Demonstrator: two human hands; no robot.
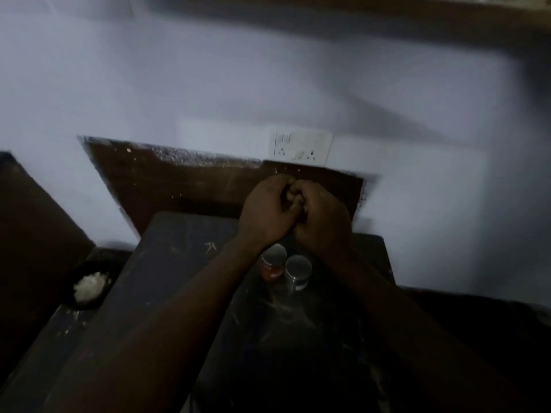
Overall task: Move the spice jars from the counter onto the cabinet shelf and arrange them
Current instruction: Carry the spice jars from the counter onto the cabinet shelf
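Observation:
Two small spice jars stand side by side on the dark counter [179, 263]. One has red contents and a silver lid [272, 262]; the other [298, 271] is pale with a silver lid. My left hand [265, 213] and my right hand [323, 219] are pressed together just above and behind the jars, fingers curled against each other. Neither hand touches a jar. I see nothing held between them, though the view is dim and blurred. A brown cabinet underside [328, 16] runs along the top edge; its shelf is out of sight.
A black bowl [89, 286] with white food sits at the counter's left side. A white switch-and-socket panel [301, 147] is on the wall behind my hands, above a brown backsplash [179, 180]. A dark brown surface [29, 219] rises at the far left.

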